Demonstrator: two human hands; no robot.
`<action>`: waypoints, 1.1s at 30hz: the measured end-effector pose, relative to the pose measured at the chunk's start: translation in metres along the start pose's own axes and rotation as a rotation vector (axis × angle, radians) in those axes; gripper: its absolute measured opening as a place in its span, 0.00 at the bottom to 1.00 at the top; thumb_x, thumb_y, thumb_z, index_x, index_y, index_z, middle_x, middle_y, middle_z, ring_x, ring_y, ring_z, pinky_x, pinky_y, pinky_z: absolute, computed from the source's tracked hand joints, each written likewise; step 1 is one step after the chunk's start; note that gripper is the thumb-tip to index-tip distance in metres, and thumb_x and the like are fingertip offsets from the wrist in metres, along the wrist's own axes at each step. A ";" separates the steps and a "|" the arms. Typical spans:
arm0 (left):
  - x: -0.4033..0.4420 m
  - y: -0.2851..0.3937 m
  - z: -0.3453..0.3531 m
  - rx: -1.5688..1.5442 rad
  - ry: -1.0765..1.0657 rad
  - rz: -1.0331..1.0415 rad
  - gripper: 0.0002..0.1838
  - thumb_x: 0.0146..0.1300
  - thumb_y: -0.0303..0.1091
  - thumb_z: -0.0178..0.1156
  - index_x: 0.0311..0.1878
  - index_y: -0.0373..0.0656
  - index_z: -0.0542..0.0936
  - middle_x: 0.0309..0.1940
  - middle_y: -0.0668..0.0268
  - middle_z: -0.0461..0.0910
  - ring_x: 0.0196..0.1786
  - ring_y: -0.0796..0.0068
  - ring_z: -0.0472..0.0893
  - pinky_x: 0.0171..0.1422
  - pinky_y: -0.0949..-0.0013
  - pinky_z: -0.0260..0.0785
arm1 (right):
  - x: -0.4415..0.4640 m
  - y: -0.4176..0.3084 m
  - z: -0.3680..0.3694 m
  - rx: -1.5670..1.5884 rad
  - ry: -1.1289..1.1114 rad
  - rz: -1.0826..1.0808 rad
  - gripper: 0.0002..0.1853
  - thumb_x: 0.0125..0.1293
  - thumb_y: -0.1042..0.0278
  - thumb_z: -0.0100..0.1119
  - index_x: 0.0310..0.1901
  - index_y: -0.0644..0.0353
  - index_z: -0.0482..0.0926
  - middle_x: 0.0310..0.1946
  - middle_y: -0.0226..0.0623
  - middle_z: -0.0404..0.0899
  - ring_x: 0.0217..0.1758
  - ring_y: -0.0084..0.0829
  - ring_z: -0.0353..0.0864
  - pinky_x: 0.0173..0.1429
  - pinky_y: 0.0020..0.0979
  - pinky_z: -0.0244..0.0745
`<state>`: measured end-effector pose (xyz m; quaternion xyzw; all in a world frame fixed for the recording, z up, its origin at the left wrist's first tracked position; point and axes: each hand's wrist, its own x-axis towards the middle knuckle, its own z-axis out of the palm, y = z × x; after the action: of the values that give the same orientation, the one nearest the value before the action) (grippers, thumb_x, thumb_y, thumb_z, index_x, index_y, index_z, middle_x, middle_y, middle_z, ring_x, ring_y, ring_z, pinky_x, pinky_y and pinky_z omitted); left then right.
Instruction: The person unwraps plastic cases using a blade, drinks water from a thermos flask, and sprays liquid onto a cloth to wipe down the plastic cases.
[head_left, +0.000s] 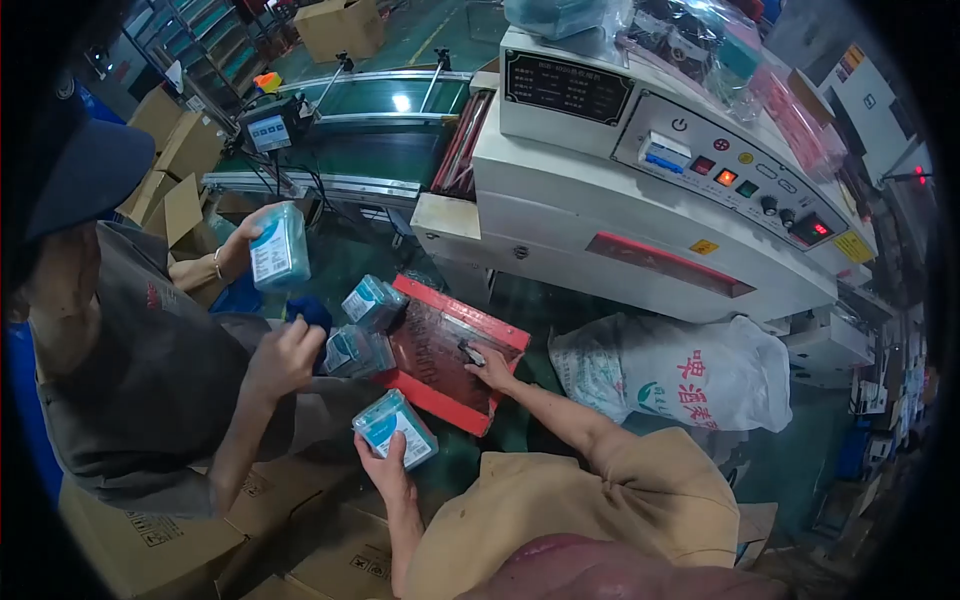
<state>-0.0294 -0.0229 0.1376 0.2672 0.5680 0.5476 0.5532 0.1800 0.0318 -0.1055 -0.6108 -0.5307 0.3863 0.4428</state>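
Observation:
My left hand [388,468] grips a shrink-wrapped teal-and-white pack [388,422], thumb on its near side. Over the red-rimmed box [456,405], my right hand [489,368] reaches in with its fingers bent around a small dark thing too small to name. Brown lettered material shows inside the box. Two similar wrapped packs, an upper one [372,302] and a lower one [350,350], sit against the box's left side. Across from me, a co-worker's hand [245,240] holds up another teal pack [281,250]. The co-worker's other hand [285,355] is beside a dark blue item [308,312].
A large white machine [640,220] with a lit control panel stands ahead, joined to a green conveyor [370,145]. A stuffed white sack [690,375] lies below it. Cardboard boxes [150,540] are at the lower left. Plastic-wrapped goods [690,50] rest on the machine.

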 end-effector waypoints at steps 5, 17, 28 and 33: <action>0.000 0.001 0.007 0.001 -0.070 0.000 0.33 0.51 0.23 0.63 0.60 0.40 0.60 0.47 0.62 0.71 0.47 0.73 0.73 0.51 0.70 0.67 | -0.009 -0.004 -0.011 -0.047 0.006 0.004 0.28 0.51 0.64 0.64 0.54 0.63 0.69 0.50 0.46 0.73 0.55 0.40 0.71 0.58 0.36 0.65; -0.013 0.020 0.017 0.194 -0.134 0.013 0.29 0.55 0.27 0.60 0.60 0.39 0.61 0.48 0.61 0.71 0.48 0.70 0.73 0.51 0.67 0.67 | -0.020 -0.011 0.003 -0.010 0.103 -0.057 0.28 0.50 0.66 0.63 0.54 0.59 0.69 0.51 0.48 0.72 0.55 0.44 0.70 0.58 0.37 0.64; -0.014 0.011 -0.005 0.161 -0.121 -0.122 0.29 0.50 0.23 0.64 0.55 0.40 0.63 0.43 0.66 0.73 0.43 0.77 0.74 0.49 0.73 0.67 | -0.063 -0.058 -0.016 0.092 0.040 0.021 0.26 0.50 0.73 0.63 0.54 0.58 0.70 0.50 0.41 0.74 0.53 0.35 0.74 0.56 0.31 0.67; -0.016 0.007 -0.005 0.025 -0.129 -0.161 0.34 0.49 0.21 0.63 0.59 0.40 0.59 0.46 0.61 0.73 0.47 0.72 0.76 0.50 0.70 0.70 | -0.065 -0.034 -0.029 -0.038 0.052 0.182 0.27 0.50 0.65 0.66 0.52 0.64 0.71 0.46 0.48 0.75 0.51 0.37 0.75 0.54 0.32 0.68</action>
<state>-0.0327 -0.0370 0.1482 0.2623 0.5578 0.4759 0.6274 0.1879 -0.0345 -0.0636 -0.6747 -0.4685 0.3988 0.4077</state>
